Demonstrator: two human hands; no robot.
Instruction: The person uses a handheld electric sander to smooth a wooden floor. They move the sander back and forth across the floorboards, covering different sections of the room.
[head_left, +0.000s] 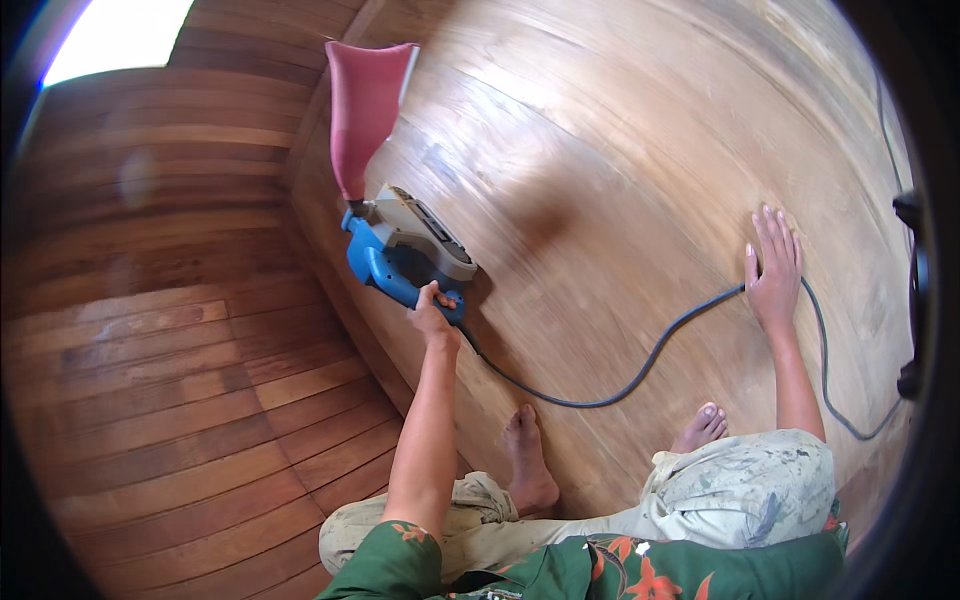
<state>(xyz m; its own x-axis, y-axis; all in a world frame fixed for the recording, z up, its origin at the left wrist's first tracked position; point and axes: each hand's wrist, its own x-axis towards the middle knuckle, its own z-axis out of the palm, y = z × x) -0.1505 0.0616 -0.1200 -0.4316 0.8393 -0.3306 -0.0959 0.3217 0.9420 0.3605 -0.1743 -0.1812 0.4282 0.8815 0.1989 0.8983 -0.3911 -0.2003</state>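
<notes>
My left hand (434, 314) is wrapped round the rear handle of a blue and grey belt sander (420, 245). The sander leans on its side near the left edge of the pale wooden floor (620, 200), and a pinkish-red dust bag (365, 110) sticks up from its far end. A dark power cord (590, 402) runs from the handle across the boards toward the right. Flat on the floor at the right lies my right hand (774, 270), fingers stretched out, with the cord passing under or beside its wrist.
Reddish-brown plank wall (170, 400) rises along the left, meeting the floor at a wooden skirting strip (345, 320). My bare feet (530, 460) rest on the boards between my hands. The cord loops on past my right arm. Bright light enters through an opening (115, 40) at the upper left.
</notes>
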